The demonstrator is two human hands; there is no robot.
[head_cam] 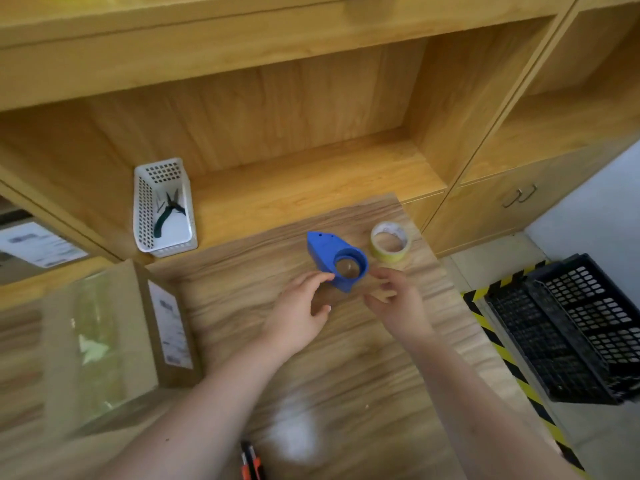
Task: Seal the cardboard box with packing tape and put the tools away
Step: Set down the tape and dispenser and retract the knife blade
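blue tape dispenser (332,259) lying on the wooden table (346,358), mid-table, near the far edge. left hand (299,311) open beside it, fingertips at its near rim; right hand (394,303) open too, fingers curled loosely just right of it, gripping nothing. yellowish tape roll (390,241) flat on the table just beyond, right of the dispenser. cardboard box (104,341) at far left, clear tape across its top. white basket (164,207) on the shelf holding pliers (168,213). orange-black cutter (251,462) at the near edge. black crates (571,327) on the floor, right.
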